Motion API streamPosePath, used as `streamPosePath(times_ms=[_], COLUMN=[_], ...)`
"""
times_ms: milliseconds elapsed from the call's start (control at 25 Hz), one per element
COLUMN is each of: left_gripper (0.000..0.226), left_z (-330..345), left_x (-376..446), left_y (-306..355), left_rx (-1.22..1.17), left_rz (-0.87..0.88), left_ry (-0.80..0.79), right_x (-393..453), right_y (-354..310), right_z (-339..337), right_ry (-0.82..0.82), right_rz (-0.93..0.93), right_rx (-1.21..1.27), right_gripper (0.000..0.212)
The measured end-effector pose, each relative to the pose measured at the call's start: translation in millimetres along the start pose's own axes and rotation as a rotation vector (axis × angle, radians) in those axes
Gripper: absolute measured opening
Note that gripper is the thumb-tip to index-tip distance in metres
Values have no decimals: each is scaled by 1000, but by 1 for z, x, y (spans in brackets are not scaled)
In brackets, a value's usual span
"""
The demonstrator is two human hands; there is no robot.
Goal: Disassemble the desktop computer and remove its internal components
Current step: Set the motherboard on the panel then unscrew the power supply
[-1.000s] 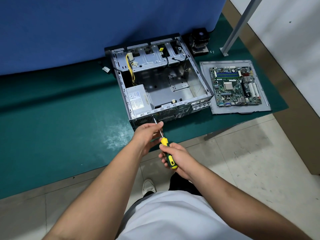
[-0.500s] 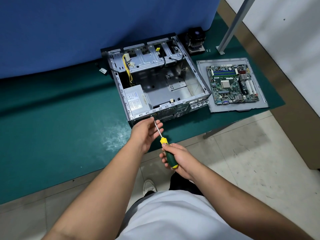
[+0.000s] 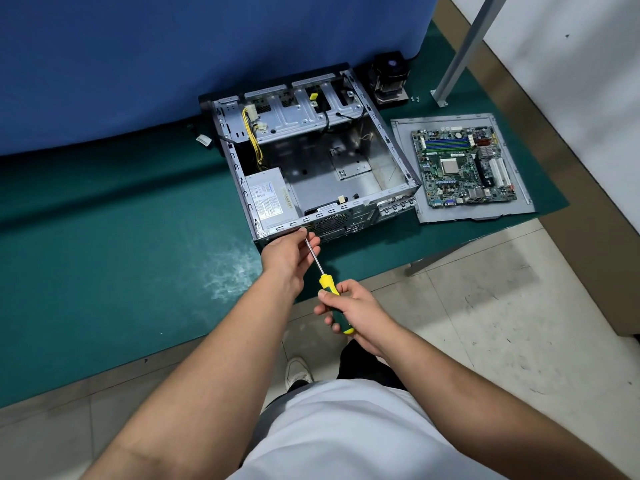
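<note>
We stand at the mat (image 3: 104, 258) with the case (image 3: 313, 174) lying open-side up on it, its rear panel turned toward us at the mat's near edge. Inside, the main bay is bare metal; the power supply (image 3: 268, 199) sits in the near-left corner, hard against that rear panel, with its yellow wires running up toward the drive cage (image 3: 298, 112) at the far end. To the right of the case, apart from it, the motherboard (image 3: 462, 166) lies on the side panel (image 3: 408, 168), and the cooler (image 3: 389, 79) stands behind the case's far-right corner.

We judge the supply's rear screws to be the job in hand. The relation that matters: the screwdriver (image 3: 323, 278) runs along a line from lower right to upper left, handle nearest our body, tip at the rear panel right behind the supply. So the work lies straight ahead along the shaft, and any push goes into the panel.

Our right hand (image 3: 349, 311) wraps the green-and-yellow handle with fingers curled fully round it. Our left hand (image 3: 289, 254) is the nearer to the case: its fingers close loosely about the shaft near the tip, fingertips touching the panel's top edge. Whether the tip sits in a screw head, we cannot tell; the left hand hides it.
</note>
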State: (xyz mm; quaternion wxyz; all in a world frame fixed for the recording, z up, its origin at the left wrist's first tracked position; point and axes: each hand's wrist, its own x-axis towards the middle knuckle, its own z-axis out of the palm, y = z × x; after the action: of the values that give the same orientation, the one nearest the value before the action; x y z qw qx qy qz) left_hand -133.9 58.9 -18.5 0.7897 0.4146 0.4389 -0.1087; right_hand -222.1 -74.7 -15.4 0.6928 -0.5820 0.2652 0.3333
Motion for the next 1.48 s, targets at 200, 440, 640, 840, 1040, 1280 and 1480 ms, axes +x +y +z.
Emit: streamPosePath(times_ms=[200,440,640,840,1040,1280,1480], left_gripper=[9,11,9,12,9,6,7], left_z=[3,5,5,-2,11,40,60], left_x=[-2,-4,-8,-12,-16,-14,7], left_y=[0,-1,-1,2,19,48,64], left_rx=[12,9,-21,-63,32,771,1253], left_rz=[32,57,20,-96,49,738,1252], left_ry=[39,65,25,-81,-226,-311,-397], right_x=[3,3,6,7,11,28,53], right_y=[3,3,6,14,-3,-96,-150], right_z=[0,3,1,-7,-20,-29,-35], right_ry=[-19,-40,-18,-15,37,193,161], right_rz=[17,-7,-46,-76,-108,-397,-463], right_rx=[54,-20,-44,-169,-270,-229,-118], right_gripper=[24,20,15,13,16,23,6])
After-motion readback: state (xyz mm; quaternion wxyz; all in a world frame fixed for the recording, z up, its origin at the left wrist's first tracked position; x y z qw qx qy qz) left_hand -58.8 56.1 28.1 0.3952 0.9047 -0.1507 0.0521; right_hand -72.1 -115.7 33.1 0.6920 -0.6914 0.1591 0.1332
